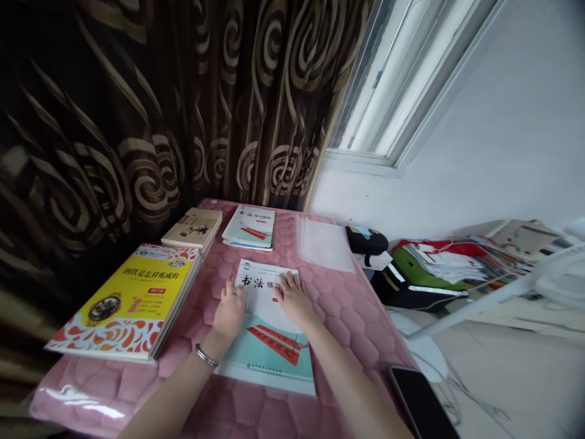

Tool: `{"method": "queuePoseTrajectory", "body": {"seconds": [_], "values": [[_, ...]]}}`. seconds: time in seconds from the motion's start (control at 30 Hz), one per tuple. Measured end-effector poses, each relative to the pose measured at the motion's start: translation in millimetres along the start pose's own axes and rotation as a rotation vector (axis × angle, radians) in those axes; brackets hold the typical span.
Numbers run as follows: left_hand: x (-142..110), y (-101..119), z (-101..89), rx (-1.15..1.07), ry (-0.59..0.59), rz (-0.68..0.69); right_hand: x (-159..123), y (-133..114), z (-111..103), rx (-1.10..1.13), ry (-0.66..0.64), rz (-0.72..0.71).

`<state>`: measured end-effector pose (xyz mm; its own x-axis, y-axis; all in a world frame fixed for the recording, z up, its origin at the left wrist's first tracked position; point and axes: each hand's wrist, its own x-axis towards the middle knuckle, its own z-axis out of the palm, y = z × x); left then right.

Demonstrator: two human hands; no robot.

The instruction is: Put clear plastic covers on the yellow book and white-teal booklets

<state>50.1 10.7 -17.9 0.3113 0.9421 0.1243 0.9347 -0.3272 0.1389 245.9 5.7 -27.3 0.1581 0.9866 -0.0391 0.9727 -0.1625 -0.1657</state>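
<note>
A white and teal calligraphy workbook (274, 332) with a red banner design lies closed on the pink padded table cover. My left hand (230, 310) rests at its upper left edge, fingers apart and slightly bent. On the upper right of the same cover lies my right hand (292, 297), its fingers spread over part of the printed title. Neither hand grips anything. Beyond them sits a small stack of similar workbooks (250, 224). To the left, a yellow storybook (141, 283) tops a pile of large books, and a beige book (194, 227) lies behind it.
Clear plastic sheets (322, 241) lie at the table's back right. A black phone (420, 402) is at the right edge of the pink cover (351, 323). Past that edge are a white stand (493, 299) with cables and piled papers (443, 262). A patterned curtain (183, 103) hangs behind.
</note>
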Motion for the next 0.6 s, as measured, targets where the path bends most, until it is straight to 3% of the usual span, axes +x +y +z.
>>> {"method": "queuePoseTrajectory", "body": {"seconds": [0.13,0.3,0.37,0.47,0.6], "values": [[3.9,16.1,-1.1,0.115,0.010,0.003,-3.1,5.2,5.9,-0.010,0.028,-0.001],[16.9,53.0,16.0,-0.017,-0.111,0.264,-3.4,9.0,5.1,-0.019,0.026,-0.031],[23.3,63.0,25.1,-0.066,-0.136,0.306,-3.5,14.5,5.8,-0.023,0.026,-0.076],[36.6,64.3,34.8,-0.080,-0.120,0.267,-4.4,22.1,9.7,-0.030,0.053,-0.125],[59.6,46.8,37.2,-0.074,-0.085,0.188,-5.1,24.6,15.5,-0.046,0.079,-0.115]]}}
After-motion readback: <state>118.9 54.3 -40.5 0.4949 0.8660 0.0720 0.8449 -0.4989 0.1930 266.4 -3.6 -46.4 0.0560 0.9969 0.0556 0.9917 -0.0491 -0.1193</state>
